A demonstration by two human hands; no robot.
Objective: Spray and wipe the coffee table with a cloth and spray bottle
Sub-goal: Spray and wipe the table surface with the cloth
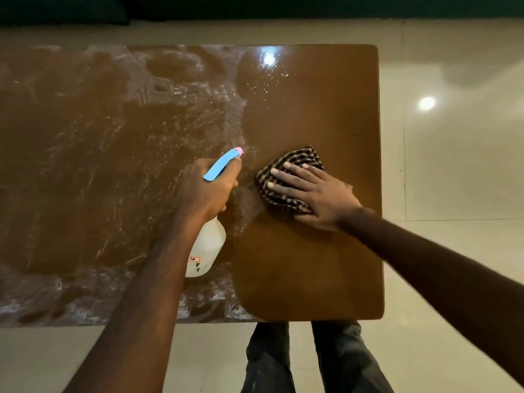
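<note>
Left hand (208, 188) gripping bottle (205, 248), right hand (317, 194) pressing cloth (297, 156)

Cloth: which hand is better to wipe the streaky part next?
The right hand. It lies flat on the cloth, beside the streaky part of the coffee table. The left hand is busy gripping the spray bottle.

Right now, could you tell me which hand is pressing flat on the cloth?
The right hand, fingers straight on the checked cloth; the left hand grips the spray bottle.
</note>
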